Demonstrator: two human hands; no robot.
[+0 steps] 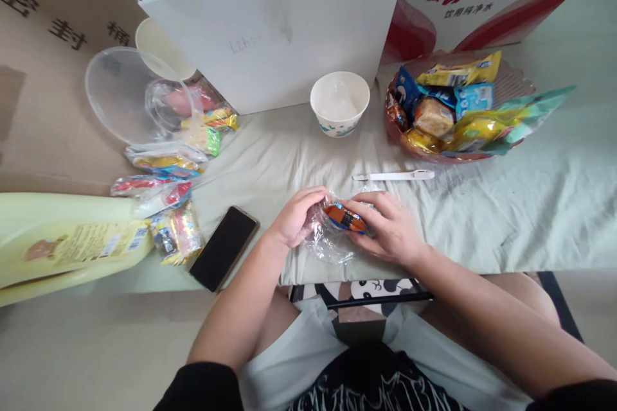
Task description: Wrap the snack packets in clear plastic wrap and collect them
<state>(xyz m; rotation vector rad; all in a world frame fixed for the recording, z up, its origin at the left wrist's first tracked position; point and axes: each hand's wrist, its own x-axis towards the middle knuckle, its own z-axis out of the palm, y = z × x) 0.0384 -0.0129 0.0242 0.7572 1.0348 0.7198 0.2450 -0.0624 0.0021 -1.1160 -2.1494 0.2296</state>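
Note:
Both my hands meet at the near edge of the pale green cloth (506,205). My left hand (295,217) pinches the crinkled clear plastic wrapper (325,241) from the left. My right hand (391,228) grips the small orange and blue snack packet (345,218) inside that wrapper, fingers curled over it. A white pen-like tool (395,175) lies just beyond my hands. A white paper bowl (340,103) stands further back, upright.
A reddish basket (518,87) full of wrapped snacks sits at the back right. A black phone (223,247) lies left of my hands. Loose snack packets (164,196), a clear plastic lid (120,93) and a yellow bottle (62,244) crowd the left. A white box (274,19) stands behind.

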